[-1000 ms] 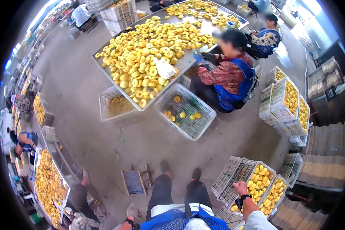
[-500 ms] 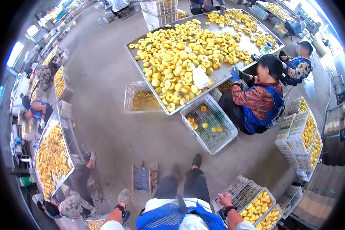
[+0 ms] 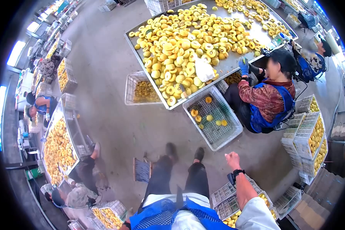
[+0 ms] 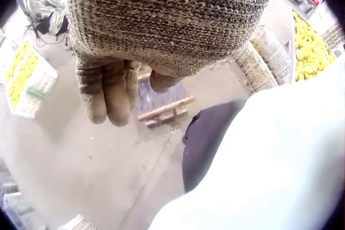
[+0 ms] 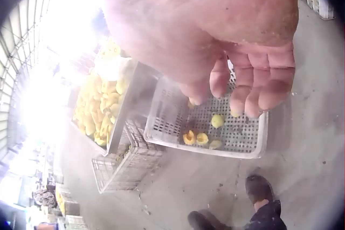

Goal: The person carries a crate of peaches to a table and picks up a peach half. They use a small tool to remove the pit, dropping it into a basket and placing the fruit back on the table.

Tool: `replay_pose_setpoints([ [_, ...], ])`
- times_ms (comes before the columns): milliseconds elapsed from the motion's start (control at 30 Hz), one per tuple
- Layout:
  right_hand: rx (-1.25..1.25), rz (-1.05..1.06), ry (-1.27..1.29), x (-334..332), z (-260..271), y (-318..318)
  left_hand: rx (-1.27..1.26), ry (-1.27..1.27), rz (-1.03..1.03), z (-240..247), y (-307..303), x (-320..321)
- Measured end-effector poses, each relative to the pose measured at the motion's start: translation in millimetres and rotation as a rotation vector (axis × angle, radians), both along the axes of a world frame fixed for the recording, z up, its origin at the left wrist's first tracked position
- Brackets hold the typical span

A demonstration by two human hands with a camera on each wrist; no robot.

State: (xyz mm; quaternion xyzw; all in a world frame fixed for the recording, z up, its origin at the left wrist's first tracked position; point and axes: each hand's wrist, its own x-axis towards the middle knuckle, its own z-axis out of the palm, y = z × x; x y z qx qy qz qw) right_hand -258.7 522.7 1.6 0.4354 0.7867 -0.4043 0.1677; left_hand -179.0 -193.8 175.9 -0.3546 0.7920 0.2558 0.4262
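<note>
The bare right hand [image 3: 232, 161] is raised over the floor just below a grey perforated crate [image 3: 214, 143] that holds a few yellow fruit pieces. In the right wrist view the right hand [image 5: 215, 30] has loosely bent fingers and holds nothing. Wearing a knitted glove, the left hand [image 4: 161, 30] hangs with relaxed fingers and nothing in them, above a small stool [image 4: 167, 112]. In the head view the stool [image 3: 142, 170] stands left of the person's legs, and the left hand shows only in part at the bottom edge.
A metal table [image 3: 232, 67] heaped with halved yellow fruit [image 3: 180, 46] stands ahead. Beside it a seated person [image 3: 266, 96] in a blue apron works. Full fruit crates [image 3: 306, 138] are stacked at right; more crates [image 3: 226, 199] stand near the right leg. Another fruit table [image 3: 59, 149] is at left.
The right hand has moved forward and up, away from the crates by the right leg. The left hand has drawn back toward the bottom edge. The head view has shifted.
</note>
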Motion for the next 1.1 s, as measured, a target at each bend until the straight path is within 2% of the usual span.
replay_pose_setpoints([
  [100,0.073,0.059,-0.064,-10.9,25.8,10.5,0.021,-0.011,-0.098,-15.9,7.4,8.8],
  [133,0.162,0.067,-0.01,-12.1,31.8,12.3,0.035,-0.008,-0.112,-24.9,8.2,4.1],
  [167,0.255,0.077,0.045,-13.5,37.9,14.9,0.053,-0.007,-0.121,-34.3,11.1,-4.3],
  [267,0.267,0.031,-0.053,-11.1,64.6,11.5,0.109,0.014,-0.089,-59.6,11.8,-43.7],
  [367,0.328,0.127,-0.085,0.7,73.3,-4.0,0.174,0.017,0.135,-75.9,12.8,-104.9],
  [500,0.296,0.085,-0.115,-18.6,101.1,-52.3,0.19,-0.005,0.513,-81.8,1.2,-183.2],
  [633,0.272,0.055,-0.068,-43.6,111.6,-99.2,0.273,-0.111,0.389,-98.6,-41.5,-239.4],
  [700,0.205,0.015,-0.062,-55.7,107.9,-117.0,0.24,0.077,0.417,-93.1,-45.5,-265.8],
  [733,0.206,0.019,-0.062,-60.9,103.3,-125.1,0.252,-0.02,0.646,-94.1,-50.0,-287.1],
  [833,0.156,0.048,-0.064,-66.7,80.7,-145.8,0.362,0.084,0.715,-129.1,-85.1,-303.4],
  [867,0.135,0.062,-0.064,-74.8,80.4,-153.2,0.358,0.089,0.721,-129.4,-85.3,-304.5],
  [933,0.104,0.085,-0.063,-90.5,79.7,-165.0,0.284,0.315,0.195,-126.9,-85.3,-303.0],
  [967,0.065,0.074,-0.084,-103.9,81.9,-167.8,0.275,0.322,0.203,-119.7,-82.5,-310.4],
  [1033,0.016,0.074,-0.096,-125.9,74.8,-168.0,0.365,0.126,0.679,-99.0,-76.4,-334.4],
  [1100,0.018,0.145,-0.092,-146.5,55.4,-165.7,0.391,0.171,0.709,-93.6,-79.0,-333.1],
])
